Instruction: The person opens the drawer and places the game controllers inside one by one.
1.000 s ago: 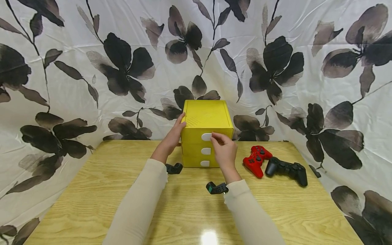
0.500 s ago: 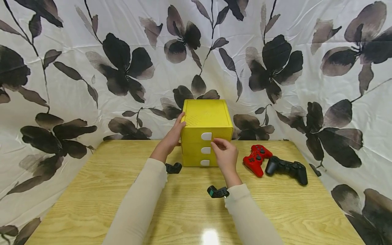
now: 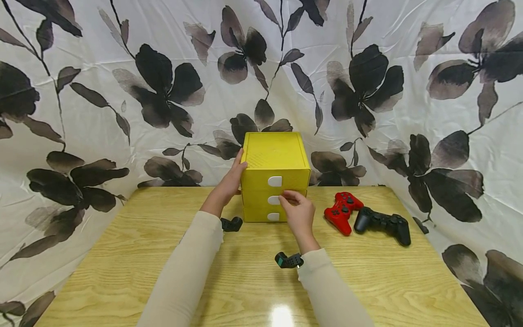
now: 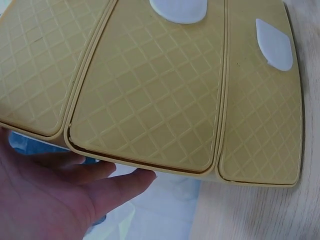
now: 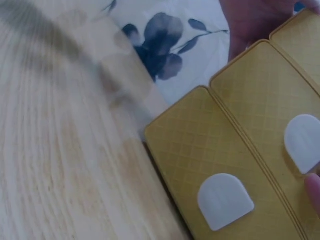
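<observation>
A yellow three-drawer box stands on the table, its drawers closed, each with a white tab handle. My left hand rests along the box's left side; in the left wrist view its fingers lie nearly straight against that side. At the middle handle, my right hand has thumb and fingers drawn together on the tab's right edge. In the right wrist view only one fingertip shows, beside the middle handle. The top handle and bottom handle are untouched.
Right of the box lie a red game controller and a black game controller, touching or nearly so. A flower-patterned cloth hangs behind the wooden table.
My right hand has left the top drawer's handle and moved down to the middle one. The left hand stays at the box's side, and the drawers look unmoved.
</observation>
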`<state>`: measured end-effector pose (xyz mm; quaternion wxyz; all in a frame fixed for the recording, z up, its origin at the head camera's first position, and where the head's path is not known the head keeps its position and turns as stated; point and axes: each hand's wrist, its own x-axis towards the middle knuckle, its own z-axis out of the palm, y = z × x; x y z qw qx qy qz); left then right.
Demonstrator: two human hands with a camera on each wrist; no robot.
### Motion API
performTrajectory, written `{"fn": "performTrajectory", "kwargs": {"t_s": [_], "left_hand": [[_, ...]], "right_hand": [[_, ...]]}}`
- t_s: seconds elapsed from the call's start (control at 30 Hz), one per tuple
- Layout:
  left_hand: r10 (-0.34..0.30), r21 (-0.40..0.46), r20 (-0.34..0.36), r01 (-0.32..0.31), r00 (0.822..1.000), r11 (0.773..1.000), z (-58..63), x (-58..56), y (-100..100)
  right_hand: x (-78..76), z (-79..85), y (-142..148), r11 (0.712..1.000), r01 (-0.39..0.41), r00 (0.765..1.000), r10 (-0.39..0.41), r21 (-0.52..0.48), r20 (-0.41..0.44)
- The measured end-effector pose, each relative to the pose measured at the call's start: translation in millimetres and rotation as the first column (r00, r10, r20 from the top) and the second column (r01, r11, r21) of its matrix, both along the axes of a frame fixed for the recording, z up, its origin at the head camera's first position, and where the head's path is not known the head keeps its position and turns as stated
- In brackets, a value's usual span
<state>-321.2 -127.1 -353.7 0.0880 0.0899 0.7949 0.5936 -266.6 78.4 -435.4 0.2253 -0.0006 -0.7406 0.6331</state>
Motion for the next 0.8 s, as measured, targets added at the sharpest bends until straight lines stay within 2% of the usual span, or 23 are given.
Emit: {"fn": "performTrajectory", "kwargs": {"t_s": [0.4, 0.8], "left_hand": [[0.024, 0.004, 0.002, -0.024, 1.0, 1.0, -0.7, -1.2, 1], [0.029, -0.004, 0.005, -0.029, 1.0, 1.0, -3.0, -3.9, 1]], "right_hand": [[-0.4, -3.3, -7, 1.0, -0.003, 1.0, 0.003, -0.001, -0.028], [-1.9, -8.1, -12, 0.996, 0.029, 0.999, -0.027, 0.088, -0.029]]}}
